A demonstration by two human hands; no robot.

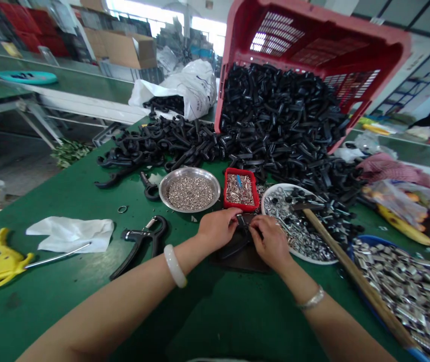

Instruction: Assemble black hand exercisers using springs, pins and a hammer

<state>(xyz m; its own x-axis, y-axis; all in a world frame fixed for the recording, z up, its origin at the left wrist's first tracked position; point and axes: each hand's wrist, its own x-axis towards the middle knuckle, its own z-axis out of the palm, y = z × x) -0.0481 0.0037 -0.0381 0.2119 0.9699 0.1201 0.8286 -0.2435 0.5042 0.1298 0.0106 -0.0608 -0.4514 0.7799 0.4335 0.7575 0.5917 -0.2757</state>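
A black plastic handle [236, 245] lies over a dark flat block [247, 262] in front of me. From the left, my left hand [218, 229] pinches its upper end, near a small metal part. My right hand [271, 239] is closed with its fingertips against the same end; any small piece between them is too small to make out. A hand grip strengthener [145, 241] with a spring rests on the table to the left. Just beyond my hands are a red tray [241, 206] of small metal pins and a steel bowl [218, 193] of tiny metal pieces.
A hammer [331, 241] lies across a white basin [293, 255] of metal parts. Right of it is a blue basin [365, 301] of metal sleeves. A tipped red crate [316, 12] spills black handles at the back. A yellow air gun [3, 266] lies left.
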